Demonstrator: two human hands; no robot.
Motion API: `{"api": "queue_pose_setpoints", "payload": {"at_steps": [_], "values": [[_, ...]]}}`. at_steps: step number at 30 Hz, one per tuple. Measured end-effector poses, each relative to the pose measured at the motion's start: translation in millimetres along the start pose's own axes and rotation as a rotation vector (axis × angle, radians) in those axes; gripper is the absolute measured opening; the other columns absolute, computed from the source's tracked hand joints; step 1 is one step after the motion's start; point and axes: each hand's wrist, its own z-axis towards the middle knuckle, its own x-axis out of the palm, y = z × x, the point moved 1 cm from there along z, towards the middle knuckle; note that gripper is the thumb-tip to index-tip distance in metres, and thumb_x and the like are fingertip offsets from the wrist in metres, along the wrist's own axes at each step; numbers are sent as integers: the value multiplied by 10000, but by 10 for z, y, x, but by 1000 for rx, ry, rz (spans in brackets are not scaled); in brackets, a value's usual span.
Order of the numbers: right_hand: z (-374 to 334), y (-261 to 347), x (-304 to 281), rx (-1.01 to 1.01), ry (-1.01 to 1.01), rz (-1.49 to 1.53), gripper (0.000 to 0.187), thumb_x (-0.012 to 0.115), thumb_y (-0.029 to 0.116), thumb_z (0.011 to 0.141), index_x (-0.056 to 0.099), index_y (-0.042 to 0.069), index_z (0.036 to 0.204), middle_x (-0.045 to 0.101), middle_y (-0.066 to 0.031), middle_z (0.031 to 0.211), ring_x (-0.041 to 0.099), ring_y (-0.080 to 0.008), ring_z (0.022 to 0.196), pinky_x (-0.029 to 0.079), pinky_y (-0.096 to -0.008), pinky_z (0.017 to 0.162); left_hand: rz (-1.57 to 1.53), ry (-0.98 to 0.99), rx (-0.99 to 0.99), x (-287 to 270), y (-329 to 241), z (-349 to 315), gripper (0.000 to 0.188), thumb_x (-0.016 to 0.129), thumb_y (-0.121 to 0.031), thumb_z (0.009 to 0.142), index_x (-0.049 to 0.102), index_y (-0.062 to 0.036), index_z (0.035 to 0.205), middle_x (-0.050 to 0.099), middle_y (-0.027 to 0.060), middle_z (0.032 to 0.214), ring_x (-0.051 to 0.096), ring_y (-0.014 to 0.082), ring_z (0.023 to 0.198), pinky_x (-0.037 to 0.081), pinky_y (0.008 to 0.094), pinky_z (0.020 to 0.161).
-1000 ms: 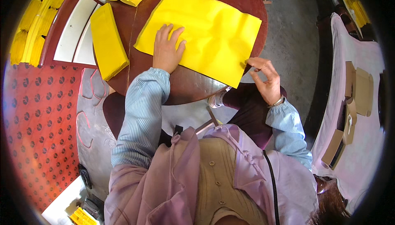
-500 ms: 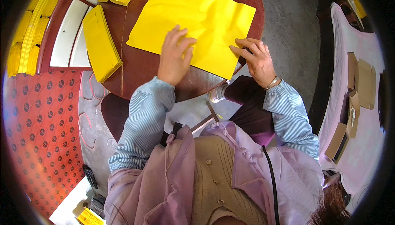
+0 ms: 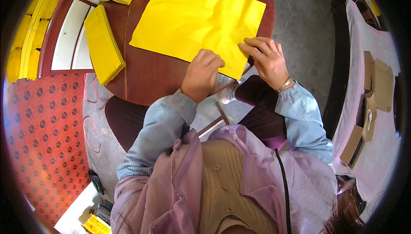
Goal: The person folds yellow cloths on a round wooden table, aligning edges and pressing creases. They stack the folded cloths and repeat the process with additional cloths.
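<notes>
Yellow sheet, place: laid flat on the reddish-brown round table [image 3: 150,75], with the yellow sheet's [image 3: 197,20] near right corner reaching the table's rim.
Yellow sheet, look: plain, bright and roughly rectangular, with soft ripples toward the right side; whether one layer or more is present cannot be told.
Yellow sheet, handling: judged light, soft and limp, more easily creased than torn, and probably not very slippery.
Yellow sheet, hold: best taken by a fingertip pinch at the near or right edge, with a flat palm used against shifting.
Left hand [image 3: 201,73]: fingers curled inward at the near edge; whether the edge is pinched cannot be told.
Right hand [image 3: 269,60]: fingers loosely bent, tips rested beside the right edge; any pinch cannot be confirmed.
Yellow stack [image 3: 102,45]: placed left of the sheet, apart.
</notes>
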Motion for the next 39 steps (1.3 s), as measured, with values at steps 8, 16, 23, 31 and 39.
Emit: {"api": "queue_pose_setpoints", "payload": {"at_steps": [8, 16, 23, 31, 39], "values": [[-35, 143, -27, -138, 150, 405, 355, 782, 62, 820, 718, 99, 1167, 692, -71, 1299, 634, -302, 1207, 527, -432, 1007, 73, -39, -18, 3, -83, -61, 176, 654, 44, 841, 676, -16, 1005, 672, 154, 1045, 636, 379, 1062, 531, 445, 934], [74, 64, 75, -157, 155, 494, 309, 772, 50, 869, 729, 61, 1174, 714, -93, 1259, 660, -315, 1177, 562, -428, 1003, 81, -117, -19, -31, 14, -113, 187, 654, 70, 817, 698, -12, 979, 709, 153, 1036, 666, 355, 1056, 549, 426, 938], [91, 54, 96, -128, 123, 531, 217, 783, 71, 892, 766, 45, 1107, 746, -105, 1182, 689, -311, 1124, 575, -418, 974, -55, -100, -75, -42, 14, -155, 259, 604, 99, 788, 705, -19, 995, 711, 143, 1029, 669, 361, 1043, 569, 418, 929], [135, 71, 155, 95, 76, 745, 140, 826, 42, 851, 779, 52, 982, 765, -88, 1065, 708, -284, 1048, 567, -385, 936, -160, -82, -140, -147, 77, -100, 340, 649, 90, 773, 748, -36, 1072, 747, 152, 1100, 689, 357, 1062, 571, 415, 949], [104, 115, 159, 169, -4, 644, 245, 880, 0, 800, 770, 66, 1009, 744, -47, 1013, 671, -241, 980, 546, -379, 924, -87, -137, -201, -31, 66, -49, 184, 810, -20, 817, 771, -23, 997, 757, 138, 1097, 710, 326, 1023, 582, 383, 916]]}}
